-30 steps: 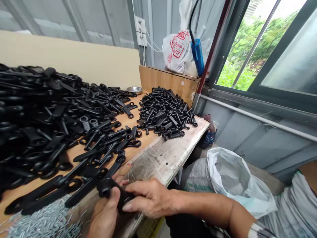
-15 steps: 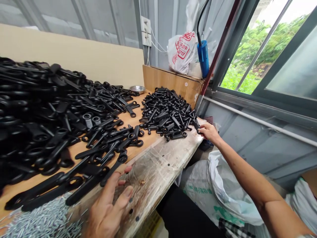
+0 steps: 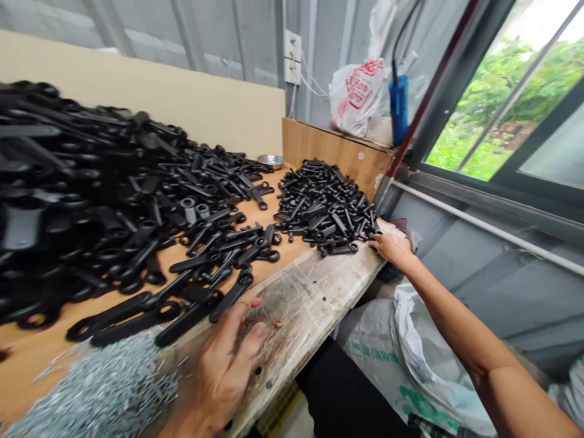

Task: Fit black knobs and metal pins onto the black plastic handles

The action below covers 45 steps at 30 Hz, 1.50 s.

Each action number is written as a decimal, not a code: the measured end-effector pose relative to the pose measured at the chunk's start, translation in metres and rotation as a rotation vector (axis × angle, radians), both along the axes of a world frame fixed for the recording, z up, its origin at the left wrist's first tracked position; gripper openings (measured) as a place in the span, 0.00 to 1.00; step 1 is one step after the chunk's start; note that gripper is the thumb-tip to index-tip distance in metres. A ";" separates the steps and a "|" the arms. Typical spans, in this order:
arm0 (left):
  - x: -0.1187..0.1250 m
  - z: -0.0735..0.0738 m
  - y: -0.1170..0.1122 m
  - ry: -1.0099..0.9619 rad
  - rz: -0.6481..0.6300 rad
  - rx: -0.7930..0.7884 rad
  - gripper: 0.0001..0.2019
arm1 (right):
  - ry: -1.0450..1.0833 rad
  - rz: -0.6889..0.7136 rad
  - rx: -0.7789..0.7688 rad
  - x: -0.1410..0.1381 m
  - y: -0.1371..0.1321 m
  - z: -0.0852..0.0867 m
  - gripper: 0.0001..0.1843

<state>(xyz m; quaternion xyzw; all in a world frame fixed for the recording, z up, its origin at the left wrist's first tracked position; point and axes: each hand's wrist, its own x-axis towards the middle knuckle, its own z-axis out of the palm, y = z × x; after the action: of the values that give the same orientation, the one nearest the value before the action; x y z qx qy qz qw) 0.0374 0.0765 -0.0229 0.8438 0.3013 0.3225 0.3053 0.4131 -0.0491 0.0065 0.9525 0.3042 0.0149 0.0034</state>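
My left hand (image 3: 225, 365) rests open on the plastic-covered board (image 3: 301, 304), its fingers apart and holding nothing, just beside the loose black ring-ended wrenches (image 3: 191, 313) at the front. A large heap of these wrenches (image 3: 77, 182) fills the left of the wooden table top (image 3: 283, 249). My right hand (image 3: 392, 249) lies at the far end of a smaller heap of wrenches (image 3: 323, 207), its fingertips against the heap. Its fingers are partly hidden there. A mound of silver pins (image 3: 100, 389) lies near my left hand.
A steel dish (image 3: 271, 161) stands at the table's far end, before a wooden board (image 3: 337, 149). Behind it are a red-printed white bag (image 3: 356, 97) and a blue cylinder (image 3: 398, 109). White sacks (image 3: 410, 359) lie below the table's right edge, beside a window (image 3: 502, 103).
The wrench held in both hands a second ago has gone from them. My right hand has moved out to the smaller heap's far end and stayed there. The view has turned left.
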 end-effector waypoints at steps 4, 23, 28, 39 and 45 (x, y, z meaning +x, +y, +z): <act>0.005 0.007 -0.009 -0.069 -0.096 0.292 0.14 | -0.125 0.091 -0.014 -0.028 0.015 0.013 0.23; -0.001 -0.011 0.021 -0.047 0.064 0.499 0.10 | 0.015 0.785 0.021 -0.169 0.199 0.015 0.20; -0.001 -0.010 0.021 -0.059 0.072 0.451 0.10 | 0.200 0.737 0.153 -0.161 0.198 0.012 0.16; 0.000 0.007 0.016 -0.413 0.033 -0.287 0.12 | 1.172 0.708 0.869 -0.213 0.154 0.034 0.15; -0.019 0.033 0.036 -0.837 0.324 -0.480 0.13 | 1.340 1.014 0.526 -0.287 0.145 0.020 0.12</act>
<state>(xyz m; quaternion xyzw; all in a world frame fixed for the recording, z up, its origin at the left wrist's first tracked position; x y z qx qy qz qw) 0.0189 0.1128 0.0099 0.4907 0.3456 0.5978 0.5314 0.1265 0.0959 0.0267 0.4812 0.6152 -0.4777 -0.4022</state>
